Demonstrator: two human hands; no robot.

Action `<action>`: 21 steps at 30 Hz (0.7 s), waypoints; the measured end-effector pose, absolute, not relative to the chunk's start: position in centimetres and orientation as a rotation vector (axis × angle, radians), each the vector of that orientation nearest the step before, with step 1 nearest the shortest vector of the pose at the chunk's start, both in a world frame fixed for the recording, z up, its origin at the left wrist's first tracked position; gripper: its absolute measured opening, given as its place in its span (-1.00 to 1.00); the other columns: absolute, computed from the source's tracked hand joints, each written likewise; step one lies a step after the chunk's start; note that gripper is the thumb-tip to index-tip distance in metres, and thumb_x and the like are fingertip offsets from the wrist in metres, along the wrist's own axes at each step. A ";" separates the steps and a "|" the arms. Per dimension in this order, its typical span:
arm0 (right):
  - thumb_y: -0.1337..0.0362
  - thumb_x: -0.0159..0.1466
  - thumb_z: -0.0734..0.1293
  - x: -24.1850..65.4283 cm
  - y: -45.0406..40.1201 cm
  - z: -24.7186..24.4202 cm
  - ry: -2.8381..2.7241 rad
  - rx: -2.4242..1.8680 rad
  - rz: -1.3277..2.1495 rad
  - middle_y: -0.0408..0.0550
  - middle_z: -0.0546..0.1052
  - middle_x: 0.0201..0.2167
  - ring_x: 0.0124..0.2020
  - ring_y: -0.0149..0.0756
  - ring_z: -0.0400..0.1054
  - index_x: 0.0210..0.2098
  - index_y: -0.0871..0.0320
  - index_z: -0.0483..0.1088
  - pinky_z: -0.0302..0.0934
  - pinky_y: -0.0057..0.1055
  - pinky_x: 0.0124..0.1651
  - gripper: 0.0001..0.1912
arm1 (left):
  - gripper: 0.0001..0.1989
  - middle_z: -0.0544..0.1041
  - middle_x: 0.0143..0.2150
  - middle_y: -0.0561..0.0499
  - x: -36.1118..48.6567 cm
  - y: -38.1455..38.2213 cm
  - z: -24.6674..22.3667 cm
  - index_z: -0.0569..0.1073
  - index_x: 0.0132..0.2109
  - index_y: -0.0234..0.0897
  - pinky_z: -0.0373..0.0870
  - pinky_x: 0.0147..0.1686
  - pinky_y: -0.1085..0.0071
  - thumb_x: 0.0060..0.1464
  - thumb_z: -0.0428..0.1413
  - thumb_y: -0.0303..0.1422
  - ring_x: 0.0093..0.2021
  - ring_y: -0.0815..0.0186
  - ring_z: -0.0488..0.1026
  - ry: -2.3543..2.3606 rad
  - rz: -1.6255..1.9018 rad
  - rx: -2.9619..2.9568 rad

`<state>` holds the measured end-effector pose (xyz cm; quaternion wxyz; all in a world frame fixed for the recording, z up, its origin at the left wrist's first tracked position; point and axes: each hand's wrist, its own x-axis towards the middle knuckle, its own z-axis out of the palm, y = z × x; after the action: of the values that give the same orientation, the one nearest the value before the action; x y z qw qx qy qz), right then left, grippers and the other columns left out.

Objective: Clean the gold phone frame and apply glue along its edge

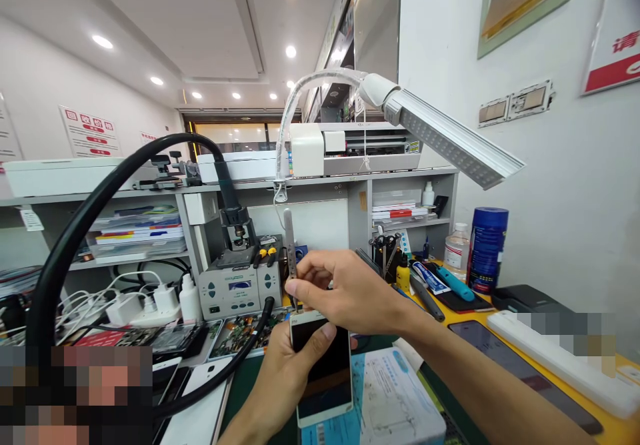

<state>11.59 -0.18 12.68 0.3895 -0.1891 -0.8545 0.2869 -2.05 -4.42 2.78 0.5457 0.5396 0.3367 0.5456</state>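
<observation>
My left hand is wrapped round a white smartphone with a black screen, its thumb lying across the glass near the top. Just above the phone's top edge is my right hand, its fingers pinching a slim grey metal tool with a rounded upper end. The tool stands nearly upright, and its lower tip is at the phone's top left corner; whether it touches cannot be told. Under the phone lies a blue and white box.
A grey soldering station stands behind, beside a tray of circuit boards. A thick black hose arches on the left. On the right lie a large dark-screened phone and a white bar. A lamp hangs overhead.
</observation>
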 end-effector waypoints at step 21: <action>0.24 0.33 0.36 12.1 -0.2 12.9 -2.284 -0.554 0.665 -0.14 0.55 -0.45 -0.41 -0.38 0.42 -0.35 0.17 0.43 0.27 -0.42 -0.35 -0.85 | -0.62 0.72 -0.24 -0.17 -2.1 -4.5 2.8 0.67 -0.15 -0.35 0.54 -0.17 0.33 0.15 0.29 -0.08 -0.24 0.13 0.66 0.805 1.283 1.298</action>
<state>12.13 -0.15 12.95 0.3425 -0.2130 -0.8786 0.2556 -2.12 -4.51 2.83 0.5426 0.5464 0.3392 0.5403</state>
